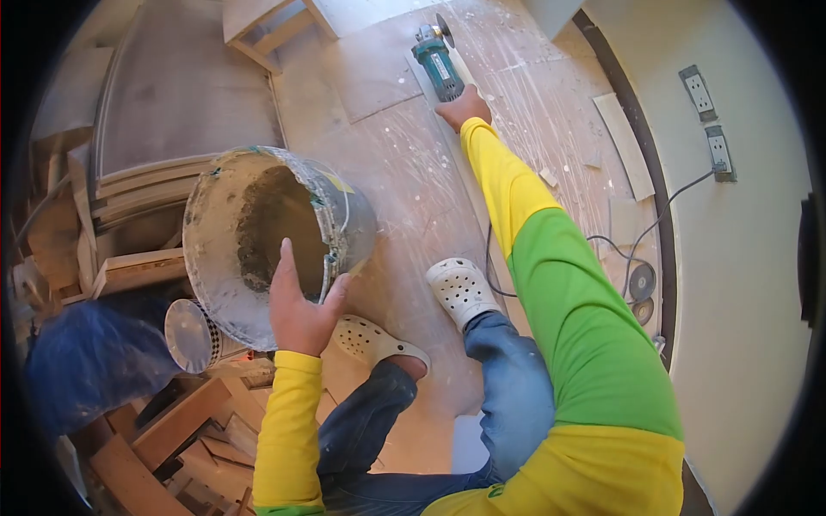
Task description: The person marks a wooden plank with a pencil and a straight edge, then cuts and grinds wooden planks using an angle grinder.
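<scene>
At the top centre my right hand (465,108), its arm stretched far forward, is closed round the rear end of a green angle grinder (440,70). The grinder's disc faces away from me, over the floor. My left hand (305,308) is at the near rim of a large, crusted bucket (351,211), fingers spread and thumb apart, holding nothing. Whether it touches the rim I cannot tell. The bucket is tilted, its mouth facing left, with grey-brown residue inside.
Wood scraps (181,421), a blue plastic bag (95,361) and a small white bucket (191,335) are at the left. A cord runs to a wall outlet (719,153) at the right. Loose discs (641,282) lie near the wall. White clogs (463,288) are on my feet.
</scene>
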